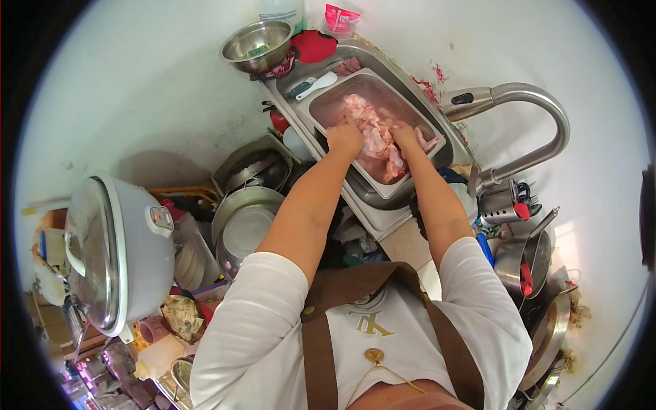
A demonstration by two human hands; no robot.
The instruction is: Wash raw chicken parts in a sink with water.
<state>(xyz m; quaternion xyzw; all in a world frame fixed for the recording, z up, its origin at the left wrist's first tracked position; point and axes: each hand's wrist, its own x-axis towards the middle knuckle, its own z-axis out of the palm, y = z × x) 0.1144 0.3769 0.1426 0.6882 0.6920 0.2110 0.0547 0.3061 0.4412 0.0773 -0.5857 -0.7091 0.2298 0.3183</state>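
Pieces of raw chicken (376, 136) lie in cloudy pinkish water in a rectangular stainless steel pan (311, 114), which sits inside a steel sink (369, 225). My left hand (346, 137) is at the left side of the meat, its fingertips among the pieces. My right hand (406, 137) reaches in at the right side, fingers partly hidden by meat and water. Whether either hand grips a piece does not show. A pale chicken piece (429, 141) rests by the pan's right rim, next to my right hand.
A steel faucet (556, 120) arches at the right. Beside the pan lies a white-handled tool (318, 84). A steel bowl (256, 46) stands at the sink's far left corner. Pots (246, 228) and a large rice cooker (143, 256) are at left; a utensil holder (497, 202) and pans (517, 266) at right.
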